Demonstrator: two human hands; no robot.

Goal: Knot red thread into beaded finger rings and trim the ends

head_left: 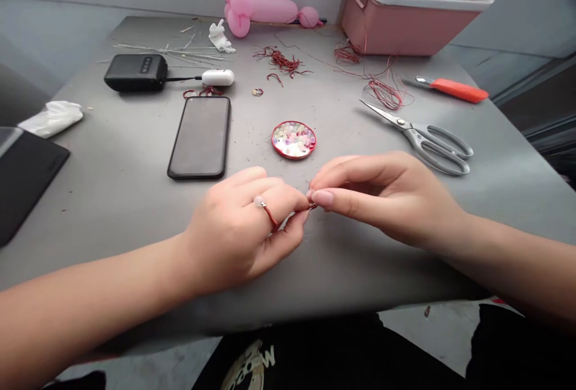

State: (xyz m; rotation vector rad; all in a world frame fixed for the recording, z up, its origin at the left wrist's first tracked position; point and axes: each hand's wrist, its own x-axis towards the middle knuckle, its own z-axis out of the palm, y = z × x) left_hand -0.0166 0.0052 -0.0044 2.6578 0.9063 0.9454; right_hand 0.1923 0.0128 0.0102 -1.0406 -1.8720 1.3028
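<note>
Near the front edge of the grey table [135,210], the left hand [238,228] and the right hand [382,198] meet fingertip to fingertip. Both pinch a short piece of red cord [312,205] between thumb and forefinger, the other fingers loosely curled. More of this cord loops round a left finger, where a pale bead [260,201] sits on it. Just beyond the hands lies a round red dish of pale beads [294,139], and to its left a dark phone [200,137] lies face up. Scissors [423,135] rest to the right, blades shut, with a red-handled tool [452,88] farther back. Loose red thread scraps [382,91] are scattered toward a pink basket [405,15] at the far edge, beside a pink balloon figure [256,6]. A black power bank [135,72] sits at the far left.
</note>
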